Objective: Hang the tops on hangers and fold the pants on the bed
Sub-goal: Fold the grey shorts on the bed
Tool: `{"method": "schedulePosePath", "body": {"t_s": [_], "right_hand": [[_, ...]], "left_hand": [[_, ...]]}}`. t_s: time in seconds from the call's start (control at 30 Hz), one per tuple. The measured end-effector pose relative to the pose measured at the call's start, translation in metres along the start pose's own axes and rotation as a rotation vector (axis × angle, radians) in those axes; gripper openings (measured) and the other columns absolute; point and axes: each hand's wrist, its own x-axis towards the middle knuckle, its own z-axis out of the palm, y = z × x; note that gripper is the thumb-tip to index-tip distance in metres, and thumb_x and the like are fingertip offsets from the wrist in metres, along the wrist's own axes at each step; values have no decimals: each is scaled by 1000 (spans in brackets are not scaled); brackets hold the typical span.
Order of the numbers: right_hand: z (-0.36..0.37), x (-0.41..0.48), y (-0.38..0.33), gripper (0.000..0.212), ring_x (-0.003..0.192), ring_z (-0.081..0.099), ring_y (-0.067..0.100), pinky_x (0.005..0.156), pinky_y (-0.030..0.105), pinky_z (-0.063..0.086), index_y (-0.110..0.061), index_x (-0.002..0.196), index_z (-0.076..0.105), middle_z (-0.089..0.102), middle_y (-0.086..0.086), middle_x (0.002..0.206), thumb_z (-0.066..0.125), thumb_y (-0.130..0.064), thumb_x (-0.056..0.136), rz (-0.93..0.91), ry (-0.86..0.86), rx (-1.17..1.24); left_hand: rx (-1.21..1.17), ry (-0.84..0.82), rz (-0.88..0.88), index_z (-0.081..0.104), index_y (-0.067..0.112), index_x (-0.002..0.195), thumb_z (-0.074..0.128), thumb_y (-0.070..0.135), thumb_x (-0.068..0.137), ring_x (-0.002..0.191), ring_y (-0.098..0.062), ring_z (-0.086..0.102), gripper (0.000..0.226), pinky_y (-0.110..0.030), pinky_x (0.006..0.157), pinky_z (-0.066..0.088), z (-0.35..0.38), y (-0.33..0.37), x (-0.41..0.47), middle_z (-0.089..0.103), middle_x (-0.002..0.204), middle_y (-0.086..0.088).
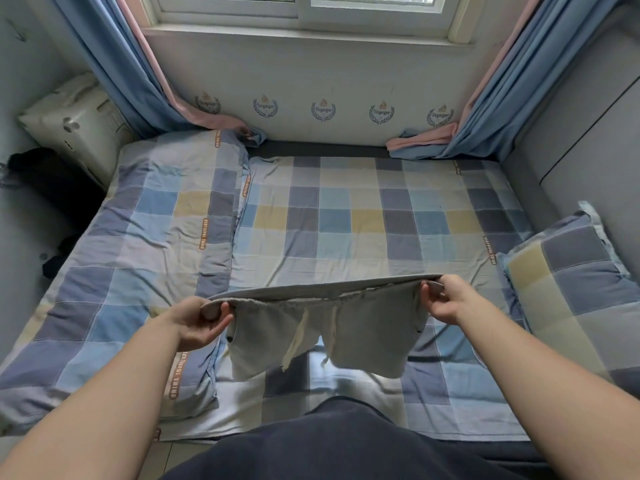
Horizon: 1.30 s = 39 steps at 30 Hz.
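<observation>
A pair of grey shorts [363, 330] with white drawstrings hangs in the air above the near part of the bed [363, 220]. The waistband is stretched wide and level. My left hand [197, 323] pinches its left end, and my right hand [446, 299] pinches its right end. Both short legs dangle down toward me, just above the checked sheet. No hangers or tops show in this view.
A folded checked quilt [145, 244] lies along the bed's left side and a matching pillow [571, 282] sits at the right. Dark clothing [52, 188] lies by the left wall near a white bag [76, 123]. Curtains [145, 81] reach the bed's far corners.
</observation>
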Motion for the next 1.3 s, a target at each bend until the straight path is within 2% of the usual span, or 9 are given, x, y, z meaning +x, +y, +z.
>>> {"method": "schedulePosePath", "body": {"t_s": [0.17,0.3,0.5,0.67,0.77,0.93,1.07,1.2,1.3], "right_hand": [[-1,-8,2,14,60,72,31,68,38,63,6,85,57,70,24,69,49,2,96,-3,-135,133],[-4,-9,5,13,85,74,34,100,49,50,2,108,56,73,23,94,55,4,94,-21,-253,187],[5,-14,6,25,73,76,22,85,38,61,4,98,61,75,17,79,39,16,96,-174,-325,-2],[5,-12,-5,8,79,69,22,76,34,60,-11,94,66,71,12,91,62,-5,97,-609,-96,-455],[3,-17,-16,10,86,59,15,72,26,47,-20,88,63,66,2,92,65,-22,97,-908,-13,-734],[7,-33,-32,20,65,48,15,59,32,41,-17,86,55,58,3,74,59,-30,101,-1097,-45,-901],[13,-40,-36,25,65,52,19,58,33,41,-14,81,53,59,4,73,59,-30,100,-1096,30,-966],[25,-47,-32,25,77,54,25,67,36,43,-4,85,55,59,12,81,61,-25,98,-870,73,-907],[38,-68,-21,17,75,63,25,64,36,55,-9,90,60,65,11,83,57,-20,102,-540,-155,-618]], "left_hand": [[-330,-134,110,58,-2,85,43,1,83,60,-17,62,16,-33,55,60,13,-4,-2,60,67,-12],[-511,-249,215,59,-4,96,58,-3,75,88,-24,63,21,-35,83,56,20,-6,-5,64,84,-16],[44,98,608,62,5,85,54,-7,97,84,-26,64,19,-28,69,61,48,-15,-2,63,85,-14],[712,549,949,63,18,73,68,38,92,93,-35,62,28,-45,85,53,40,-3,-7,67,91,-19],[620,477,1061,61,17,79,62,39,94,103,-38,62,27,-41,82,52,39,4,-9,68,96,-12],[98,197,865,68,17,96,59,33,99,106,-33,67,19,-45,88,57,45,14,-15,71,103,-9],[121,208,527,68,11,119,53,39,102,93,-32,70,36,-47,90,56,54,17,-23,74,106,-15],[50,67,349,66,15,125,35,35,109,93,-29,72,40,-42,76,61,73,12,-42,74,112,-15],[-49,-41,346,66,10,109,29,26,111,69,-24,74,40,-35,65,61,93,2,-61,76,82,-13]]}}
